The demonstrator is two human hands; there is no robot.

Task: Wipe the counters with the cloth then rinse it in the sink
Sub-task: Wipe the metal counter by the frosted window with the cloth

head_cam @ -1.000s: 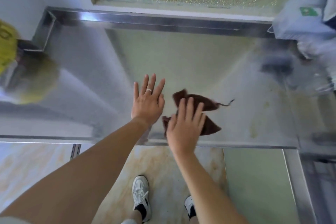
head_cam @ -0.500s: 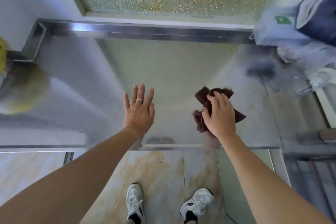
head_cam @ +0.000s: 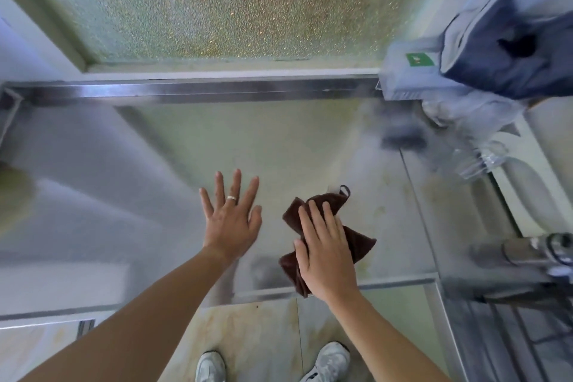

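I press brown cloth (head_cam: pixel 328 236) flat on steel counter (head_cam: pixel 279 146) under right hand (head_cam: pixel 325 253), fingers extended, palm down, not clenched. Left hand (head_cam: pixel 231 222) splayed, released, braced on counter beside it. Keep even pressure, overlapping strokes (yellowish stains right of cloth need passes). Cloth overhangs front edge slightly; open room left and back, clutter (head_cam: pixel 465 121) far right.

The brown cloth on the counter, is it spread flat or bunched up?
Bunched up: the cloth shows folds and loose corners sticking out around the flat right hand pressing it.
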